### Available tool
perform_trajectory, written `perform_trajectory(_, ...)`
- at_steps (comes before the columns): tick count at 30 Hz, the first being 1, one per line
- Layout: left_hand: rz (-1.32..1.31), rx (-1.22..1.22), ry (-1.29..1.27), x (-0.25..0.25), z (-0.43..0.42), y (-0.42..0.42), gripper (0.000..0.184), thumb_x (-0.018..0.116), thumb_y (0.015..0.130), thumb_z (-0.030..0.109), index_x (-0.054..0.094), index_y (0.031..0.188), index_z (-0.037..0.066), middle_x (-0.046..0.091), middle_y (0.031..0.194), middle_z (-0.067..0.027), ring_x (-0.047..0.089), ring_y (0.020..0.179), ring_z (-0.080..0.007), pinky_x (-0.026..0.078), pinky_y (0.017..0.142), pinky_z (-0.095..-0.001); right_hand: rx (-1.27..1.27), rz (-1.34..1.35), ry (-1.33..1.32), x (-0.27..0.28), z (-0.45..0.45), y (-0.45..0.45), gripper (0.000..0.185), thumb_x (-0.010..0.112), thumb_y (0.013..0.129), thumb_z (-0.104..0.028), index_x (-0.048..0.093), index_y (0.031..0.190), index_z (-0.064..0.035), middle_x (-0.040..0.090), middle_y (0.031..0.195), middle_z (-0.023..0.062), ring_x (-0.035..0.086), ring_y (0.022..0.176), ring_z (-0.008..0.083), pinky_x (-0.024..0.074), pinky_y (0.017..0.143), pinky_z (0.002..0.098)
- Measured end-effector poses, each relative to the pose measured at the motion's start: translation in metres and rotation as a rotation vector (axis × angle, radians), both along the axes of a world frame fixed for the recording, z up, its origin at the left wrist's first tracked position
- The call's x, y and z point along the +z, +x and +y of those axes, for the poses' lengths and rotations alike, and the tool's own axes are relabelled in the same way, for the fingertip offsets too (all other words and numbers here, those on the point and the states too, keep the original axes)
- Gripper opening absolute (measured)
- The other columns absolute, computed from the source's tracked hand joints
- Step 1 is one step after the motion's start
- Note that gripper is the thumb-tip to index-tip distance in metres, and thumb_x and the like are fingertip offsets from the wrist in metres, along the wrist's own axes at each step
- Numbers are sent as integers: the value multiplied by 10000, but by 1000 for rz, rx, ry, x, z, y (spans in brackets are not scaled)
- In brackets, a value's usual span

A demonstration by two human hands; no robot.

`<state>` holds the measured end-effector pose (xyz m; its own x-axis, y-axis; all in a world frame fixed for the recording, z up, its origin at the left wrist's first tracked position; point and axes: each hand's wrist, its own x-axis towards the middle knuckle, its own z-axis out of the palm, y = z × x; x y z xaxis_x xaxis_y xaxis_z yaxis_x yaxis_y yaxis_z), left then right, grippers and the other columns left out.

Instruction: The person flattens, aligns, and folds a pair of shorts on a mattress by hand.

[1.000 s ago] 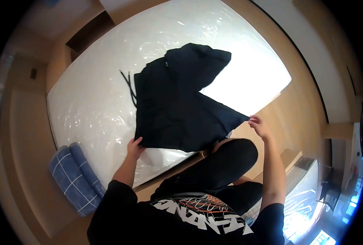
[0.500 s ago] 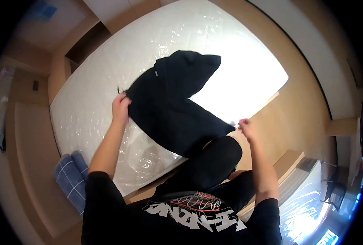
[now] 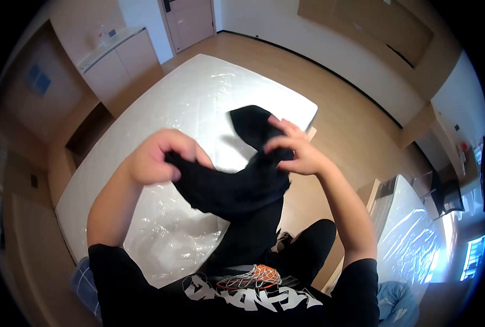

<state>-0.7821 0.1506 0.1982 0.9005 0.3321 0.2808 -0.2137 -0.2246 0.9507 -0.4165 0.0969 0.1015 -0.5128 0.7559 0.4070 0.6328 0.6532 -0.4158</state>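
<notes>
Blk garment point(image 3: 226, 191), L fingers point(image 3: 178, 141) pinching one end, R fingers point(image 3: 286, 143) spread, grip unclear; white shirt lettering point(image 3: 252, 297) illegible.

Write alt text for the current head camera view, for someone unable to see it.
A person's left hand grips one end of a bunched black garment above a plastic-covered mattress, while the right hand touches the garment's other side. Below shows the person's black T-shirt with a basketball-net print.

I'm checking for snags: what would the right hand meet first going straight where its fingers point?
Likely the black garment, which the right hand seems to touch; exact depth is unclear.
</notes>
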Motion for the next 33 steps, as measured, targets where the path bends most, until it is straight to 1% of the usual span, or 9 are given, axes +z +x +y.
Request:
perform_trajectory(1, 23, 62, 26, -2, 3, -6, 161, 519, 581, -14, 518, 739, 13, 701, 1055, -204, 632, 863, -220, 487, 779, -324, 87, 34, -78, -20, -4, -1, 226, 749, 738, -126, 663, 946, -103, 441, 1501, 138, 282, 1437, 392, 207, 1160, 526)
perform_trajectory(2, 46, 128, 52, -2, 9, -11, 172, 509, 591, -20, 527, 759, 14, 696, 1053, -194, 628, 894, -222, 486, 803, -328, 73, -4, -8, -39, -14, -2, 178, 722, 806, -125, 622, 947, -80, 597, 1310, 139, 488, 1274, 336, 366, 1060, 466)
perform_trajectory(4, 88, 248, 10, 0, 9, -18, 175, 493, 611, -25, 534, 777, 16, 695, 1003, -165, 626, 904, -218, 484, 811, -331, -152, 156, -623, -30, -36, -8, 152, 662, 877, -93, 584, 1002, -58, 656, 1017, 90, 599, 959, 218, 475, 847, 357)
perform_trajectory(6, 145, 374, -14, 9, 6, -23, 161, 494, 641, -25, 531, 787, 30, 683, 966, -135, 609, 899, -187, 478, 805, -321, -184, 326, -295, -44, -42, 1, 184, 638, 909, -128, 567, 1054, -41, 631, 775, 162, 612, 705, 293, 478, 654, 373)
perform_trajectory(13, 66, 384, -74, 21, 3, -14, 163, 486, 652, -42, 517, 789, 41, 683, 965, -131, 595, 864, -178, 471, 792, -307, -153, 266, 191, 17, -60, 26, 123, 662, 861, -83, 677, 967, -24, 695, 894, 120, 656, 844, 293, 525, 777, 377)
perform_trajectory(17, 44, 326, -13, 26, -6, -5, 159, 473, 640, -42, 509, 769, 43, 687, 972, -137, 600, 875, -182, 471, 797, -302, 121, 132, -256, 38, -93, 14, 78, 686, 801, -20, 693, 879, -11, 705, 936, 122, 663, 884, 293, 524, 813, 394)
perform_trajectory(24, 21, 125, 122, 24, -5, -7, 122, 488, 618, -26, 472, 716, 45, 700, 963, -180, 619, 799, -191, 492, 717, -309, 59, 235, 95, 34, -83, -36, 92, 729, 784, -64, 648, 822, -43, 601, 1282, 139, 590, 1115, 331, 482, 927, 407)
perform_trajectory(27, 46, 139, 112, 21, -7, -11, 120, 490, 614, -21, 458, 710, 44, 702, 962, -188, 622, 789, -188, 498, 707, -314, 182, 340, -203, 15, -50, -39, 117, 701, 806, -109, 639, 871, -33, 652, 1144, 144, 637, 987, 328, 527, 830, 376)
perform_trajectory(33, 131, 379, 62, 16, -7, -25, 127, 478, 647, -44, 498, 746, 33, 695, 941, -135, 608, 823, -161, 489, 730, -297, -44, 237, 141, 10, -39, -37, 123, 715, 776, -1, 643, 875, -20, 637, 913, 98, 635, 786, 259, 519, 679, 317)
